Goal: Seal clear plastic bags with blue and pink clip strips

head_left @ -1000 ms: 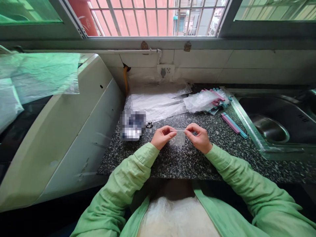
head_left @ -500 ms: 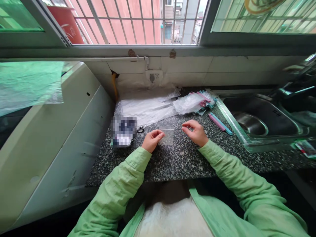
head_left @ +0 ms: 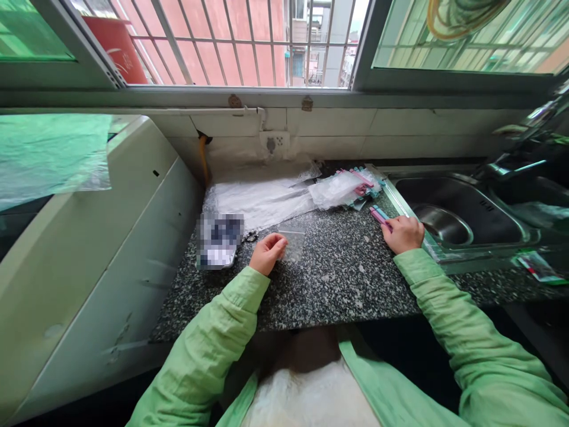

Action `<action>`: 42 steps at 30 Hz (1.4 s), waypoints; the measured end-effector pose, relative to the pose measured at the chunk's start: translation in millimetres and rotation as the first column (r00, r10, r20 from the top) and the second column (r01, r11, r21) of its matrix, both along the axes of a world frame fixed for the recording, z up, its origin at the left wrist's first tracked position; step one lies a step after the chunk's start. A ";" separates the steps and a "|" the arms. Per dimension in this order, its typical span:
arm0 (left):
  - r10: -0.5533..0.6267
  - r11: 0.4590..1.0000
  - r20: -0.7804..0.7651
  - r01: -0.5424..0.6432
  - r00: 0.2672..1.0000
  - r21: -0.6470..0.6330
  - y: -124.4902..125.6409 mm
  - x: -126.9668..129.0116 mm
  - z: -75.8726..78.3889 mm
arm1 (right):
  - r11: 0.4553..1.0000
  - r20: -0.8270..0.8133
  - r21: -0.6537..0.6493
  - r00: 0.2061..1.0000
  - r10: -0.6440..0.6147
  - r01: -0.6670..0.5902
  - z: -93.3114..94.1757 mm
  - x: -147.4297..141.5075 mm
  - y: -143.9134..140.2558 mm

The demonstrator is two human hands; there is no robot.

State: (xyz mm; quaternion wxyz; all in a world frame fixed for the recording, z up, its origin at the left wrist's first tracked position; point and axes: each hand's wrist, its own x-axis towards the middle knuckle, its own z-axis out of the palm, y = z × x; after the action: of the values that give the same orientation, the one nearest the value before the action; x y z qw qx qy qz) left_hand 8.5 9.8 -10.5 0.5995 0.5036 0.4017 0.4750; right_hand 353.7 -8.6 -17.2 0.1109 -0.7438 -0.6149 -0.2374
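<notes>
Clear plastic is what I have under my left hand (head_left: 267,251): a small zip bag (head_left: 293,244) lying flat on the speckled tabletop (head_left: 338,279), its left edge pinched under my curled fingers, and I cannot make out anything inside it. My right hand (head_left: 403,233) is well apart from it, fingers closed down over the pink and blue sticks (head_left: 379,214) beside the sink (head_left: 448,216); only their far ends show, so I cannot tell how many I hold. Further back lies a larger plastic bag (head_left: 338,188) with more coloured sticks in it, hard to count through the film. The sink basin looks bare. A blurred patch (head_left: 219,239) hides whatever sits left of my hand. Half a second ago my right hand hovered open near the small bag; it has since moved to the sticks.
</notes>
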 end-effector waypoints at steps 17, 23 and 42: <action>-0.010 0.999 -0.004 0.010 1.000 -0.043 3.3 -2.6 -5.5 | 0.940 -0.088 0.142 0.942 0.324 -0.310 18.0 -43.8 -8.0; -0.048 0.993 0.087 0.058 0.995 -0.107 3.3 1.5 -8.5 | 0.687 -0.233 0.242 0.647 0.726 -0.685 30.7 -132.7 -9.7; 0.012 0.985 0.146 0.013 0.989 -0.175 3.3 3.9 -13.9 | 0.597 -0.115 0.240 0.588 0.800 -0.766 14.6 -170.0 3.8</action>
State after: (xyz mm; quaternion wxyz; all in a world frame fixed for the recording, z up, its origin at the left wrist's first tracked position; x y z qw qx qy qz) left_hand 12.4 13.1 -24.5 0.6694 0.4128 0.3966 0.4735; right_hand 183.7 -4.9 -2.6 0.3296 -0.4046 -0.8425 -0.1340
